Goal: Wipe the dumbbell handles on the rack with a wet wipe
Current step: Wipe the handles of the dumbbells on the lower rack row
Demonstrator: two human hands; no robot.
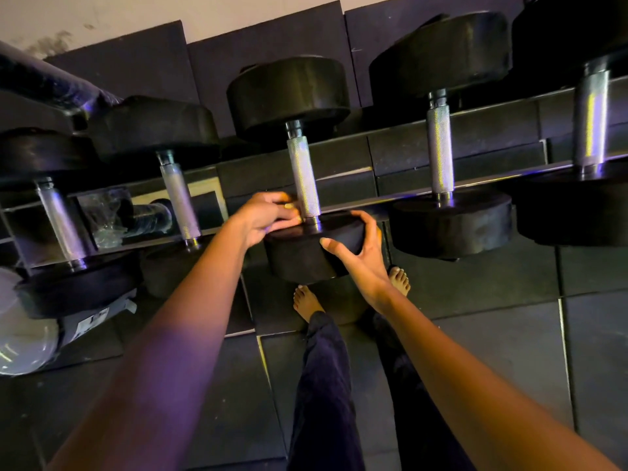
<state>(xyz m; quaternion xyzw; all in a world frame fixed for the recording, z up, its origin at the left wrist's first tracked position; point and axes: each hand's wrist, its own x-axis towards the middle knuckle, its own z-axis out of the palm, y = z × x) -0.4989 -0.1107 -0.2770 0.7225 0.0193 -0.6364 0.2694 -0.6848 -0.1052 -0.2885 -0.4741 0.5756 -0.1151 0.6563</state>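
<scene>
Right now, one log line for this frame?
target: middle dumbbell | left hand: fingers curled at handle base, wipe not visible | right hand: grips near head

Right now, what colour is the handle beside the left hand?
Silver knurled metal handle, clearest in the head view.

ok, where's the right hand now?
Head view, centre: the right hand grips the near end of the middle dumbbell, just right of the left hand at its handle.

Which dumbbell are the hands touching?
The middle dumbbell of the five. The right hand cups its near black end and the left hand is at its silver handle; the others sit untouched.
</scene>
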